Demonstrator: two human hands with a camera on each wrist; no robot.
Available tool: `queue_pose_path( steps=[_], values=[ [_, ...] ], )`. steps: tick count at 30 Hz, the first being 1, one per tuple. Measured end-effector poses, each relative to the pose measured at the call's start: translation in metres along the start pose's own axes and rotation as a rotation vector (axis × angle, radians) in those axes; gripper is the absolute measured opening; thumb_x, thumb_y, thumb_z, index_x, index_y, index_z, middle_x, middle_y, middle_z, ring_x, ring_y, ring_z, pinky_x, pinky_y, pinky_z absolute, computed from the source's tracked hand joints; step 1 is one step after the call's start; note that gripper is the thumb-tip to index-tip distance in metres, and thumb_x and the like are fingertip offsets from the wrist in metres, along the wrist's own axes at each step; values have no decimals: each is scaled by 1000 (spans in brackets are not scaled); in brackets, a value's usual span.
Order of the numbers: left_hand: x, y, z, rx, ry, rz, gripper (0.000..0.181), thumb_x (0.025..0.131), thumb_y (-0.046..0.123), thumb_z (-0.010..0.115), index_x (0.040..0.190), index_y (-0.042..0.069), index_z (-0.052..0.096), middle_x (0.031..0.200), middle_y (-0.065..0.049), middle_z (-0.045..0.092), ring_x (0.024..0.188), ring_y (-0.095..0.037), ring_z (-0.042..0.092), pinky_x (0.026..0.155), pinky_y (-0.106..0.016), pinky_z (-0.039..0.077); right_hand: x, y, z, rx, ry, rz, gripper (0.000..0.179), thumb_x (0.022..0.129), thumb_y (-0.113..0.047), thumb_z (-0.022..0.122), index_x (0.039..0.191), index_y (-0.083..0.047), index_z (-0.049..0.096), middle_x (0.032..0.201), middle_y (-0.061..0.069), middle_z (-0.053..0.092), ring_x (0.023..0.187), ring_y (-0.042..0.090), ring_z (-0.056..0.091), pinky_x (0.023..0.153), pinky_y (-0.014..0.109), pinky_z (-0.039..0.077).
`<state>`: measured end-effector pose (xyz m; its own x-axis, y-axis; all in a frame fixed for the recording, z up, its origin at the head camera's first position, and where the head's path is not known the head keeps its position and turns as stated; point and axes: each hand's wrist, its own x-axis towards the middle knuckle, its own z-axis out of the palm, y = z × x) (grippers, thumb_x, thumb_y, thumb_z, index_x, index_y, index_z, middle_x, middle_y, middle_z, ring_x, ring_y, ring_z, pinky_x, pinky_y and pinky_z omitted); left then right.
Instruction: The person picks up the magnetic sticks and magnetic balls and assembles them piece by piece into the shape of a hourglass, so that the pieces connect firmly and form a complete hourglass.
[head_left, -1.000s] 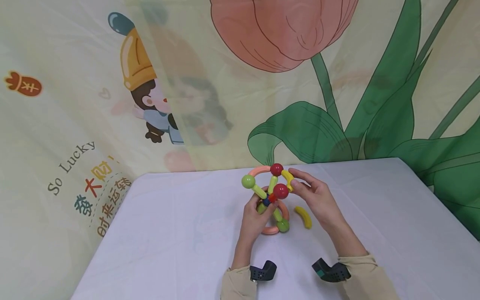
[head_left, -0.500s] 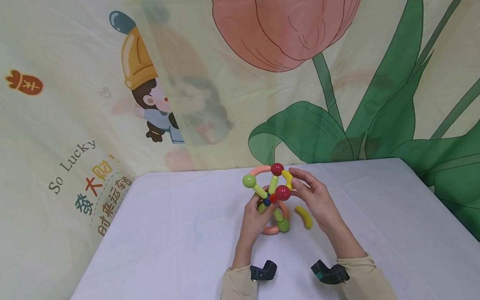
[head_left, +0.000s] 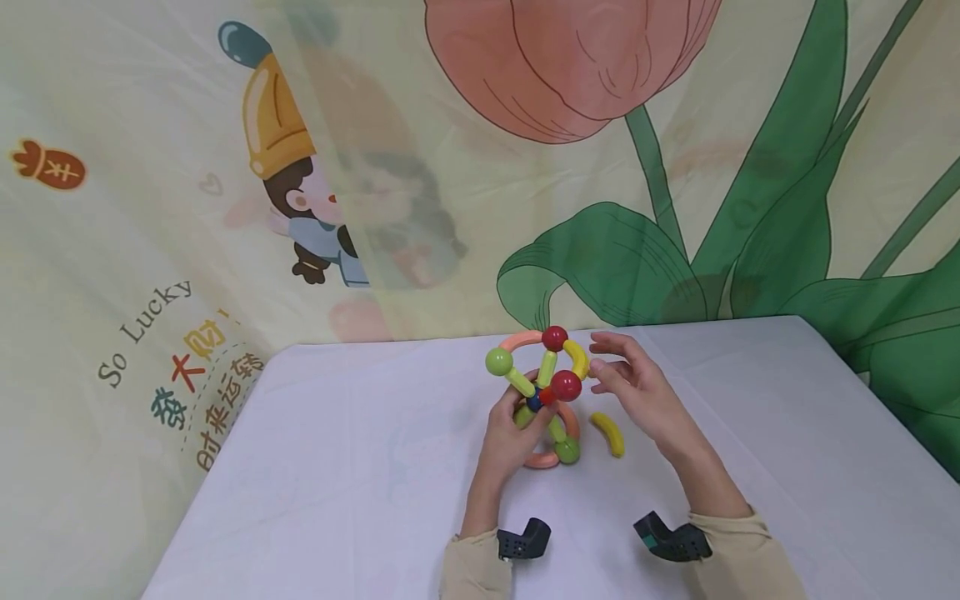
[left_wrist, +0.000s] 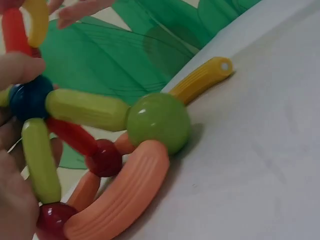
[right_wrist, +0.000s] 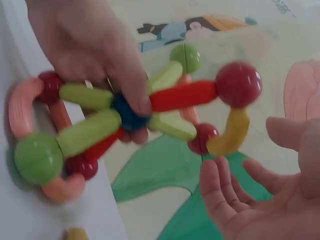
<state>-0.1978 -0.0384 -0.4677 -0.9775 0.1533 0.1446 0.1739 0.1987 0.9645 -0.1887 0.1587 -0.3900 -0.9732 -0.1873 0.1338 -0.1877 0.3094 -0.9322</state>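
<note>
My left hand (head_left: 510, 437) grips a structure of magnetic balls and rods around its dark blue centre ball (right_wrist: 131, 114). Light green rods (left_wrist: 89, 108) and red rods (right_wrist: 184, 96) run out from that ball. At the lower end, orange curved rods (left_wrist: 120, 192) link a green ball (left_wrist: 158, 123) with red balls. On the upper part, a yellow curved rod (head_left: 577, 360) joins two red balls, one of them the nearer red ball (head_left: 566, 386). Just right of this rod is my right hand (head_left: 637, 387), fingers spread and holding nothing.
A loose yellow curved rod (head_left: 607, 435) lies on the white-covered table (head_left: 337, 467), right of the structure. Behind the table hangs a printed cloth (head_left: 420, 125) with a large flower and a cartoon figure. Each wrist wears a black device.
My right hand has let go of the upper yellow curved rod and drawn slightly right. The rod stays attached between the red balls. My left hand keeps its hold.
</note>
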Motion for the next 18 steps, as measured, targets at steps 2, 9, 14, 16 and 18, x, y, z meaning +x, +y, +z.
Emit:
queue_pose_path(
  steps=[2,9,14,16,18],
  values=[
    [-2,4,-5,3,-43,16,50,90,22,63,136,30,47,126,3,60,115,-17,55,100,-40,41,0,3,-7,-41,-19,7,47,97,-30,51,139,-12,38,135,12,45,101,20,58,83,24,51],
    [-14,36,-23,56,-136,16,52,92,16,60,141,14,44,132,-5,58,124,-23,53,105,-40,40,-1,18,-29,-196,-154,69,45,95,-36,54,133,-12,45,132,13,49,108,29,54,85,41,50],
    [-14,35,-24,69,-135,7,51,91,19,62,139,11,45,130,-6,59,123,-23,54,105,-39,41,1,30,-32,-272,-231,117,43,94,-33,57,128,-9,49,127,15,53,110,29,52,84,41,52],
    [-11,26,-22,55,-122,9,52,91,20,63,139,13,46,130,-4,59,123,-22,54,105,-39,41,2,34,-30,-306,-255,130,42,93,-31,58,127,-7,50,123,15,55,108,28,53,82,40,52],
    [-8,16,-19,47,-104,22,52,90,22,64,139,16,47,129,-3,59,121,-21,55,104,-38,42,4,38,-27,-342,-265,148,41,92,-27,59,126,-6,52,118,13,57,105,27,54,81,39,52]
  ],
)
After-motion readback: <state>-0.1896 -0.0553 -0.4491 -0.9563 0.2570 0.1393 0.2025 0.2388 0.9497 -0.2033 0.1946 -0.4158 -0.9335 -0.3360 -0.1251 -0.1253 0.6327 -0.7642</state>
